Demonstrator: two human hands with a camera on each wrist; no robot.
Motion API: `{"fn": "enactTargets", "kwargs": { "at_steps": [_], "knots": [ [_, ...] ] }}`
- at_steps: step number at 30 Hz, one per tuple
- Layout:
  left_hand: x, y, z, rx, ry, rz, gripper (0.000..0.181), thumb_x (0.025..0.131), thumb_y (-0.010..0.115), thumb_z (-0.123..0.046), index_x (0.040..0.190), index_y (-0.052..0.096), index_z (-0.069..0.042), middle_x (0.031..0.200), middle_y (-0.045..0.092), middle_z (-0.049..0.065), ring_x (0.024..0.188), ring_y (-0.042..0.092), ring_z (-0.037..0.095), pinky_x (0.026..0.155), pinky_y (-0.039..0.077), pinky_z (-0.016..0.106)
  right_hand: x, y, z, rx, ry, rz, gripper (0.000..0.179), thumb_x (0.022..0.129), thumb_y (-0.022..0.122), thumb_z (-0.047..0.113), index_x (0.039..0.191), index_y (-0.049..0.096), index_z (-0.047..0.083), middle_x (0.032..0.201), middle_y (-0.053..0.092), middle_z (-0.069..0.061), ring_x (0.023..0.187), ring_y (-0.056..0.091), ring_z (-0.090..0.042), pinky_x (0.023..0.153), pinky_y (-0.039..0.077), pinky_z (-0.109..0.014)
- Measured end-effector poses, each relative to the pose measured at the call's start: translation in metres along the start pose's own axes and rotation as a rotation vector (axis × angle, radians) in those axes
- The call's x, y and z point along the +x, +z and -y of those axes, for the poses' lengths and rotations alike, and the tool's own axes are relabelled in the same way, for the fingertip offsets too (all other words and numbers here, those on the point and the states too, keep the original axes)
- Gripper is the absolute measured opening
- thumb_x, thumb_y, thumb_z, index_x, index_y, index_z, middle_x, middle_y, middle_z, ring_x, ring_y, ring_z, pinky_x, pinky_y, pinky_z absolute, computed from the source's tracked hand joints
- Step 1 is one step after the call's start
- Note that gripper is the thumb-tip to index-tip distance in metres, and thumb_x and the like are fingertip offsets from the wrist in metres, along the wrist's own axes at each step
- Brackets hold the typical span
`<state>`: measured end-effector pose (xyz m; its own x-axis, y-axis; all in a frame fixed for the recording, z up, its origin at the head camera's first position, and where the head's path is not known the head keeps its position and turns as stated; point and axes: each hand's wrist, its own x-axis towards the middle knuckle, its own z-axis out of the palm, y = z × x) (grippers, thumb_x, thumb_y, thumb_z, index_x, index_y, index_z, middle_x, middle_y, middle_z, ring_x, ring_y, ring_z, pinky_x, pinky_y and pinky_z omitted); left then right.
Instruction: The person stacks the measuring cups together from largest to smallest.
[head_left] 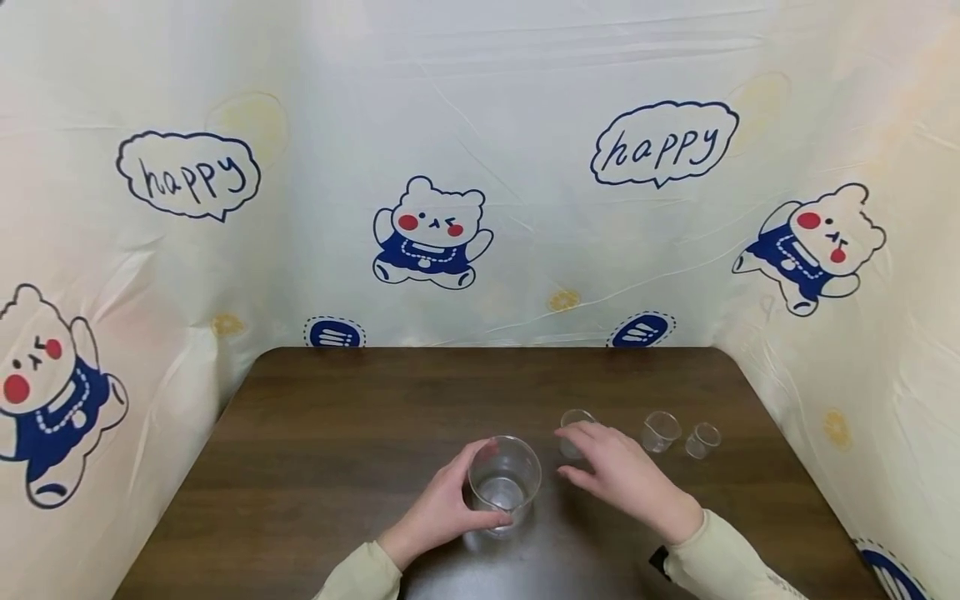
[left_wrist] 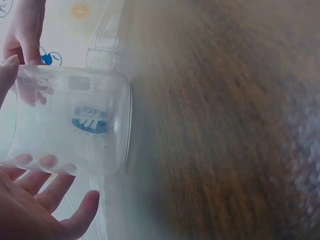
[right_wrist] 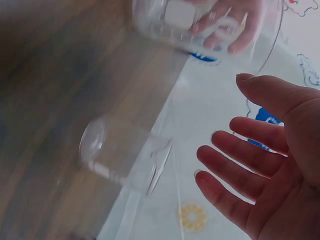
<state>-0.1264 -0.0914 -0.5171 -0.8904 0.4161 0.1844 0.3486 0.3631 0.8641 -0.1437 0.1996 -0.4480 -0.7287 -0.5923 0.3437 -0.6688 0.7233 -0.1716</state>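
Note:
My left hand [head_left: 447,504] grips a large clear glass beaker [head_left: 525,475] from its left side, with the thumb on the near wall. In the left wrist view the beaker [left_wrist: 75,120] has white markings, and its base is right at the wooden tabletop. The fingers [left_wrist: 47,197] lie along the opposite wall. To the right of the beaker, my right hand [head_left: 626,475] hovers with nothing in its grasp. Its fingers [right_wrist: 247,155] are spread and relaxed in the right wrist view, apart from a smaller glass beaker [right_wrist: 125,155] standing just beyond them.
Two more small beakers stand on the right side of the table: one medium-small [head_left: 662,433] and one smallest [head_left: 703,442]. The brown wooden table [head_left: 337,433] has rounded far corners. A pale cloth [head_left: 540,250] printed with bears encloses the back and sides.

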Motion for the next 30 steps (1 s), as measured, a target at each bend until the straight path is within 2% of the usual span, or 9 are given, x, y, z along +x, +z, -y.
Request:
{"fn": "enactTargets", "kwargs": {
  "at_steps": [6, 12, 23, 30],
  "knots": [
    [-0.001, 0.003, 0.000, 0.000, 0.001, -0.004, 0.093, 0.073, 0.095, -0.045, 0.150, 0.047, -0.024, 0.144, 0.061, -0.006, 0.128, 0.059, 0.015, 0.108, 0.045, 0.035, 0.005, -0.001, -0.019, -0.056, 0.001, -0.017, 0.050, 0.085, 0.088, 0.028, 0.124, 0.070, 0.004, 0.122, 0.070, -0.009, 0.107, 0.068, -0.028, 0.088, 0.056, -0.048],
    [0.000, 0.003, 0.002, 0.007, 0.006, -0.012, 0.094, 0.073, 0.095, -0.046, 0.150, 0.047, -0.024, 0.143, 0.061, -0.007, 0.126, 0.059, 0.015, 0.107, 0.046, 0.036, 0.010, 0.002, -0.031, -0.080, 0.003, 0.002, 0.054, 0.083, 0.090, 0.030, 0.125, 0.069, 0.004, 0.122, 0.069, -0.011, 0.107, 0.066, -0.030, 0.088, 0.055, -0.050],
    [-0.001, 0.003, 0.003, 0.005, 0.008, -0.017, 0.094, 0.073, 0.095, -0.046, 0.151, 0.047, -0.025, 0.143, 0.061, -0.005, 0.127, 0.059, 0.016, 0.108, 0.046, 0.037, 0.015, 0.002, -0.040, -0.040, 0.116, 0.186, 0.066, 0.083, 0.089, 0.034, 0.134, 0.064, 0.002, 0.130, 0.065, -0.017, 0.114, 0.063, -0.037, 0.095, 0.052, -0.057],
    [-0.001, 0.002, 0.000, -0.007, 0.000, -0.010, 0.094, 0.073, 0.096, -0.042, 0.151, 0.047, -0.022, 0.145, 0.060, -0.002, 0.129, 0.058, 0.016, 0.109, 0.045, 0.037, 0.016, 0.004, -0.047, -0.039, 0.132, 0.225, 0.068, 0.083, 0.089, 0.036, 0.136, 0.062, 0.001, 0.128, 0.066, -0.017, 0.111, 0.064, -0.037, 0.094, 0.053, -0.057]
  ]
}}
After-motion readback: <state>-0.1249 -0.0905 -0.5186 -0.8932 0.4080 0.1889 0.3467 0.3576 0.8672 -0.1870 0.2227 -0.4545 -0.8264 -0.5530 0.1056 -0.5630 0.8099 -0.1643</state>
